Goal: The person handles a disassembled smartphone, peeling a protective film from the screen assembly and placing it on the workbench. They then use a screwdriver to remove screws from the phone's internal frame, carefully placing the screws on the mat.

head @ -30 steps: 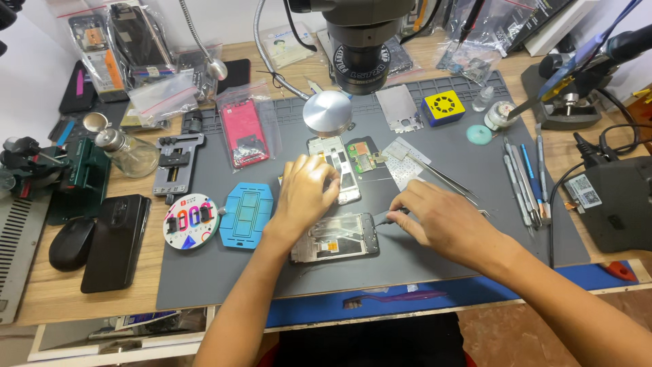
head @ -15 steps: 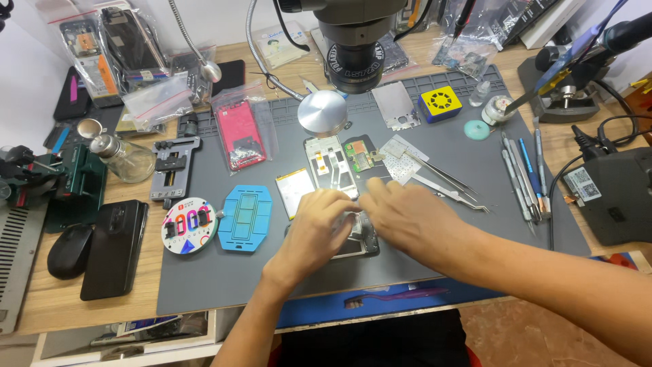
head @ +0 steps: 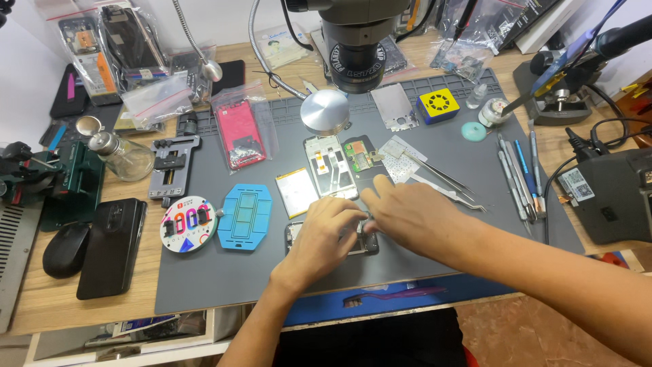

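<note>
I see both hands meeting over an opened phone body on a grey work mat. My left hand lies on top of the phone, fingers curled down over it and pressing it to the mat — most of the device is hidden beneath. My right hand comes in from the right, its fingers bent and touching the phone's upper edge beside the left fingertips; I cannot tell whether it pinches anything. Just beyond the hands sit a flat battery, a phone frame and a small circuit board. Right of the right hand lie tweezers. Left of the left hand rests a blue plastic fixture — then a round screw tray.
</note>
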